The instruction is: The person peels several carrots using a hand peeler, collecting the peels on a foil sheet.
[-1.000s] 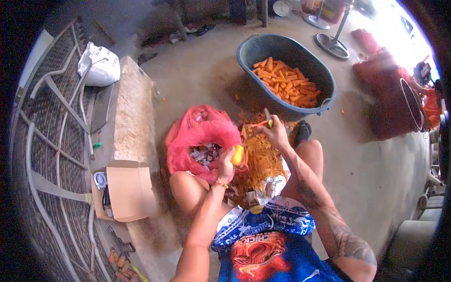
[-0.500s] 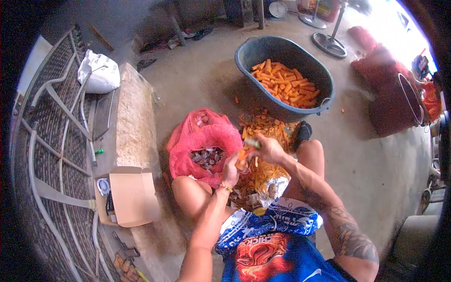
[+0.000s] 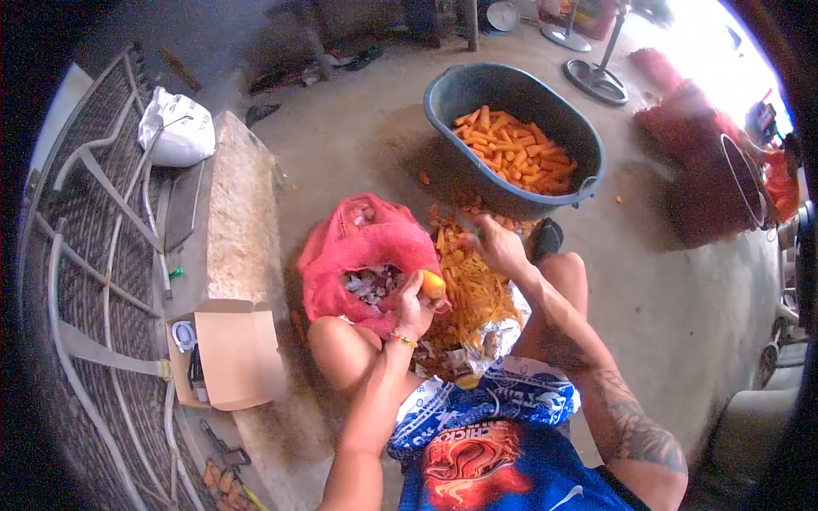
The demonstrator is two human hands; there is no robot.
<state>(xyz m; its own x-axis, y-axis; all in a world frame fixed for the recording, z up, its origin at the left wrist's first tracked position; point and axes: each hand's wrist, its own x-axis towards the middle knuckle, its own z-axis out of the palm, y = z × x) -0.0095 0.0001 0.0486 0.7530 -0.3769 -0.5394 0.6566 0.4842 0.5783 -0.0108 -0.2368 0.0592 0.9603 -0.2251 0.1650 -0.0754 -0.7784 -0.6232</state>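
Observation:
My left hand [image 3: 412,313] is closed around a carrot [image 3: 433,285], its orange end pointing up and to the right. To the right and farther out, my right hand [image 3: 503,247] is curled closed over the heap of peelings; a small tool seems to be in its fingers, too blurred to name. Between my legs lie the orange peelings [image 3: 469,298], with crumpled silvery wrapping [image 3: 496,341] at their near edge. Just left of my left hand sits a red mesh sack [image 3: 328,264], its mouth open on papery scraps.
Beyond my hands stands a dark oval tub [image 3: 443,111] partly filled with peeled carrots [image 3: 520,153]. On the left are an open cardboard box [image 3: 239,358], a white sack [image 3: 177,128] and a metal frame [image 3: 111,281]. Red sacks [image 3: 690,136] stand at the right.
My right hand has moved away from the carrot, outward to the right. My left hand has lowered slightly and tilted the carrot, so its end now shows.

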